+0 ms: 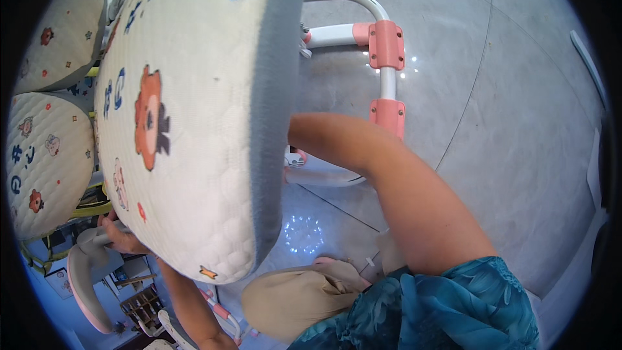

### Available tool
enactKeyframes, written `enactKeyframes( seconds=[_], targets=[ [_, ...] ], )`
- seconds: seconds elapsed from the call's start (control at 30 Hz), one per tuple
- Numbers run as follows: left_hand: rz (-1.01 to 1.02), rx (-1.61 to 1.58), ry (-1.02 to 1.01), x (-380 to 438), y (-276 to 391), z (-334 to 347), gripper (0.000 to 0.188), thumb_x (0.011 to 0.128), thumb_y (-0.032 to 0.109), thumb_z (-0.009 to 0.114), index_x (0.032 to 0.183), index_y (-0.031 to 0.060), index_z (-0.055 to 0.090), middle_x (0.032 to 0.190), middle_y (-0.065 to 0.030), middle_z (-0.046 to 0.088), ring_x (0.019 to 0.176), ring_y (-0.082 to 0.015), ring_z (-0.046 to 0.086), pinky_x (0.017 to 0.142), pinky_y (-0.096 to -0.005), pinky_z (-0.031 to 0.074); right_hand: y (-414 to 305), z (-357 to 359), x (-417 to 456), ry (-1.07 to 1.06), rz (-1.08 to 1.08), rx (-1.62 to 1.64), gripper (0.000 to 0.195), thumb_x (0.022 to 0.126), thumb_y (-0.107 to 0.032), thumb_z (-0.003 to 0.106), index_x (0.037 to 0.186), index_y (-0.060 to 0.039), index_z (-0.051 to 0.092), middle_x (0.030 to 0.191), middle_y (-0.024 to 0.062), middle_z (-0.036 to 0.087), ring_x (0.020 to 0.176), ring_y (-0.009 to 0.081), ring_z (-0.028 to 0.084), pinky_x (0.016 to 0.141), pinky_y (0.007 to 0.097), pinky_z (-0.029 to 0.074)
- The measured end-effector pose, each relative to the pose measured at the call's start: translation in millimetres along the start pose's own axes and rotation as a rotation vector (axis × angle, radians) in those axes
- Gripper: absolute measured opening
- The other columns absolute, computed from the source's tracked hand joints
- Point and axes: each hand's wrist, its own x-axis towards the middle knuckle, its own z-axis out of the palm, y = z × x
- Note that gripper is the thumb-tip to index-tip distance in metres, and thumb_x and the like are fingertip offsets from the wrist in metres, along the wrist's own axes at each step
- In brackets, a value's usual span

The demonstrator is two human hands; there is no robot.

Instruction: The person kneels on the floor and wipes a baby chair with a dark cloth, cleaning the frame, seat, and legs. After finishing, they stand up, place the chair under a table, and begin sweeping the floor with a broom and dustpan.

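Observation:
A large padded seat cushion (204, 121) stands on edge in front of me, filling the middle left. Its white quilted cover bears printed bears, stars and writing, and its side is grey. My left hand (121, 239) is at the cushion's lower left rim, its fingers around the bar of a grey armrest (90, 279). My right forearm (340, 141) reaches behind the cushion, which hides the right hand; what it holds or touches cannot be seen. Beyond the cushion lies a white tubular frame (388, 82) with pink clamps (386, 44).
Two more printed cushions (53, 160) stand at the left, near yellow-green straps or bars (92, 208). A wooden shelf rack (143, 306) and another pink-and-white frame (223, 312) show at the lower left. Grey tiled floor (452, 58) spreads along the right.

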Motion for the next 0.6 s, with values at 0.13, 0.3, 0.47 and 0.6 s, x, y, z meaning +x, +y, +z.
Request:
enactKeyframes(
  seconds=[0.13, 0.3, 0.47, 0.6],
  targets=[
    [-0.024, -0.006, 0.017, 0, -3, -4, 0.031, 0.095, 0.028, 0.051, 0.093, -0.0024, 0.056, 0.091, -0.0141, 0.057, 0.085, -0.0213, 0.057, 0.075, -0.037, 0.052, 1, -40, -70, -0.156, -0.202, 0.068, 0.035, 0.079, -0.025, 0.057, 0.106, -0.0061, 0.07, 0.111, 0.0142, 0.067, 0.102, 0.0296, 0.062, 0.086, 0.0403, 0.047],
    [-0.038, -0.037, 0.009, 0, 0, 4, 0.031, 0.095, 0.028, 0.05, 0.093, -0.0024, 0.055, 0.092, -0.0137, 0.057, 0.085, -0.0209, 0.057, 0.075, -0.0369, 0.052, 117, -52, 18, 0.474, 0.168, 0.283, 0.03, 0.084, -0.034, 0.059, 0.102, -0.0113, 0.065, 0.095, 0.007, 0.068, 0.086, 0.0228, 0.066, 0.071, 0.042, 0.051],
    [-0.055, -0.081, 0.031, 0, 1, 4, 0.032, 0.095, 0.029, 0.05, 0.092, -0.0025, 0.055, 0.092, -0.0132, 0.056, 0.085, -0.0204, 0.057, 0.075, -0.0369, 0.052, 114, -30, 23, 0.995, 0.042, 1.535, 0.024, 0.087, -0.041, 0.057, 0.093, -0.018, 0.059, 0.084, 0.0082, 0.065, 0.073, 0.0209, 0.064, 0.057, 0.0462, 0.048],
    [0.041, -0.07, 0.087, -1, -6, -3, 0.032, 0.095, 0.029, 0.049, 0.092, -0.0025, 0.054, 0.092, -0.0129, 0.056, 0.085, -0.02, 0.056, 0.074, -0.0368, 0.052, 25, -16, -8, 0.276, 0.117, -0.117, 0.029, 0.084, -0.029, 0.056, 0.102, -0.0109, 0.07, 0.103, 0.0119, 0.068, 0.092, 0.0279, 0.066, 0.073, 0.0469, 0.052]
  ],
)
